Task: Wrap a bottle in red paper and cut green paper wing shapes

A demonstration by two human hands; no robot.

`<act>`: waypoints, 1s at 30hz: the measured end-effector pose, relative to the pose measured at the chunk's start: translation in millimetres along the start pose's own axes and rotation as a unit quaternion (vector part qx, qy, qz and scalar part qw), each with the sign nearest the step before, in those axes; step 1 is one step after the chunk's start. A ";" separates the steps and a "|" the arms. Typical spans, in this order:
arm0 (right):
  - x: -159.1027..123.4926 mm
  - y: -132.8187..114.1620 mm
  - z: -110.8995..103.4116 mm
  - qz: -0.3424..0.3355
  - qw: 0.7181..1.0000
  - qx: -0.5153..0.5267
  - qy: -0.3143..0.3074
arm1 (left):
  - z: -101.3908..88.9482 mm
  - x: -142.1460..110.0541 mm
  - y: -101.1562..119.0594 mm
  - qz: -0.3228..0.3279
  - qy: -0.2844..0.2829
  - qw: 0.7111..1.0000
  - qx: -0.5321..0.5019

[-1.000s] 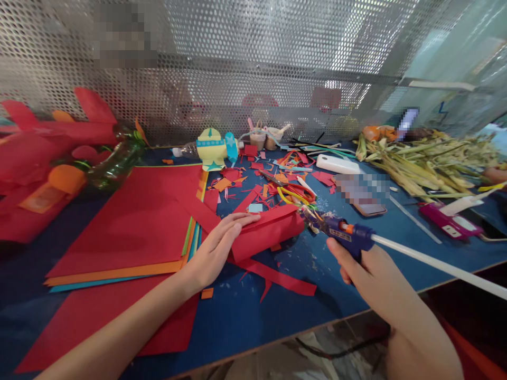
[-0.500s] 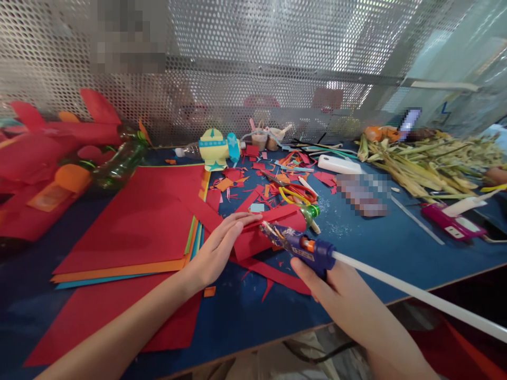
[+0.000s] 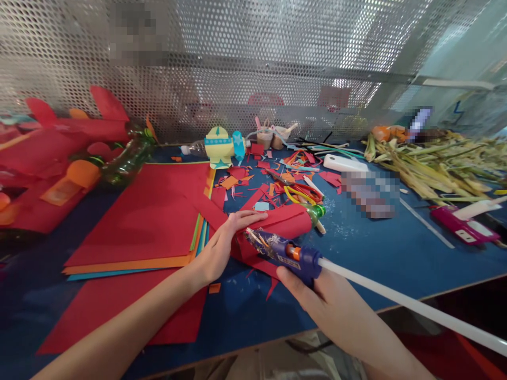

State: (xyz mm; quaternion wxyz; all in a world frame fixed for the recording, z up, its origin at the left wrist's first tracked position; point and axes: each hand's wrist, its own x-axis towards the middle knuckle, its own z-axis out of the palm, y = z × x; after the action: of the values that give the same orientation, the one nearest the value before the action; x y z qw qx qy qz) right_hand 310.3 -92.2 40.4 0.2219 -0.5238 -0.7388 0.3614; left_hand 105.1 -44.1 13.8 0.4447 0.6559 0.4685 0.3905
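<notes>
A green-capped bottle wrapped in red paper (image 3: 283, 222) lies on its side on the blue table (image 3: 356, 248). My left hand (image 3: 222, 245) rests flat on its left end, fingers stretched out along the paper. My right hand (image 3: 317, 295) is closed round a blue glue gun (image 3: 283, 251) with a long white glue stick (image 3: 404, 305) trailing to the right. The gun's nozzle points left and touches or nearly touches the red wrap just below my left fingers.
A stack of red, orange and blue paper sheets (image 3: 146, 216) lies to the left. Paper scraps and scissors (image 3: 297, 192) sit behind the bottle. Red bottle planes (image 3: 67, 153) at far left, dried leaves (image 3: 431, 158) and a pink glue gun (image 3: 463, 227) at right, perforated metal screen behind.
My right hand has carried the glue gun leftward, from right of the bottle's cap to the wrap's near side beside my left hand. My left hand has stayed on the paper.
</notes>
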 end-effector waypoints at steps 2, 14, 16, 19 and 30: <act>0.2 -1.0 1.9 0.000 1.000 0.012 -0.003 | -0.1 0.0 -0.7 -0.001 -0.003 1.000 -0.004; -0.2 -2.0 -0.7 -0.008 1.000 -0.019 0.005 | -0.7 -0.8 1.0 0.001 -0.006 1.000 0.024; -0.9 -1.3 -2.4 -0.011 1.000 -0.024 0.008 | -0.1 -0.7 0.7 -0.001 -0.002 1.000 0.025; -1.5 0.0 -3.3 -0.018 0.999 -0.034 0.011 | 0.2 -0.7 0.3 -0.005 0.001 1.000 0.020; 0.6 -2.5 -1.8 -0.010 0.999 -0.034 0.004 | -0.1 -0.9 0.5 -0.008 -0.008 1.000 0.006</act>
State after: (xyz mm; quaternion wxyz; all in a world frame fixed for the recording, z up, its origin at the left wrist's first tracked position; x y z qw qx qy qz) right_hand 309.9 -91.6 43.4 0.2100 -0.5252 -0.7551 0.3315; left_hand 105.0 -44.9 14.2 0.4474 0.6580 0.4724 0.3791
